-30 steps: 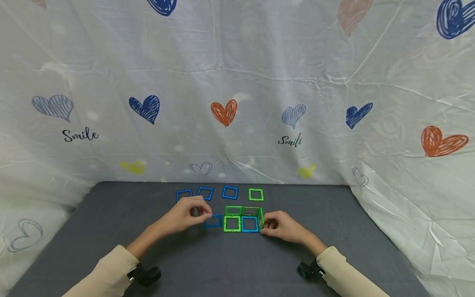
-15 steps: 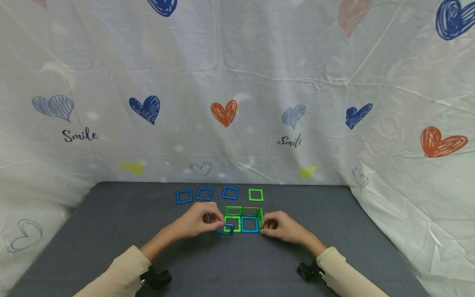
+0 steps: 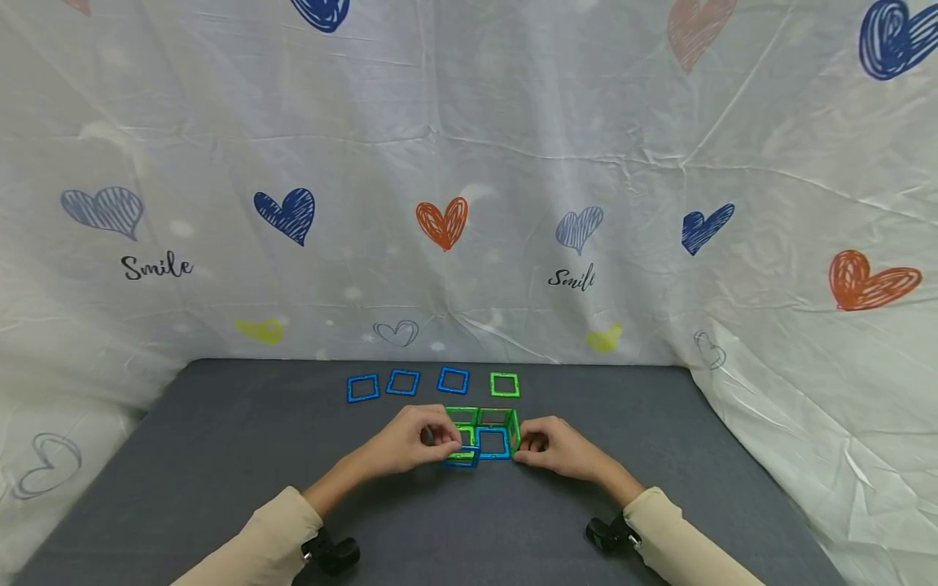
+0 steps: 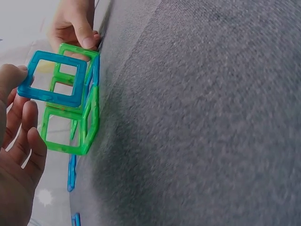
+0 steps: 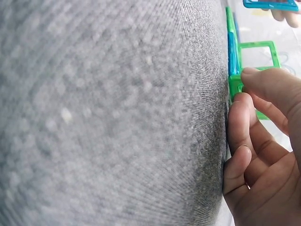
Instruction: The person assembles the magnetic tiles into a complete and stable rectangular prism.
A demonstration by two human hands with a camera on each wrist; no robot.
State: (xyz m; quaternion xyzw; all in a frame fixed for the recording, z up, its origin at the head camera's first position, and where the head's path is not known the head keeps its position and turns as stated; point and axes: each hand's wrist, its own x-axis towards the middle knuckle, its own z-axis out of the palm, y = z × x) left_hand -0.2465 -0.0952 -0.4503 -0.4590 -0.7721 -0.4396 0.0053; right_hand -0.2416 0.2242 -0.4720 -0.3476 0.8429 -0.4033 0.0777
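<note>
My left hand (image 3: pixel 419 440) pinches a blue square magnetic tile (image 4: pixel 51 97) between thumb and fingers. In the head view this tile hangs at the front of a small structure, partly over its green base tile; I cannot tell whether they touch. The structure has a blue base tile (image 3: pixel 493 457) on the right, green tiles (image 3: pixel 462 409) upright along the back, and a green tile (image 3: pixel 516 431) upright at the right end. At that end, my right hand (image 3: pixel 560 448) pinches the upright green tile low down, close to the table. My left fingers hide part of the structure's left side.
Behind the structure lie three loose blue tiles (image 3: pixel 363 399) and, farther right, a loose green tile (image 3: pixel 505 395). Dark grey cloth covers the table (image 3: pixel 469 529). A white printed curtain (image 3: pixel 498 163) hangs beyond its back edge.
My left hand has carried the blue tile rightward, from beside the structure to its front left, and tilted it up. My right hand has stayed at the right end.
</note>
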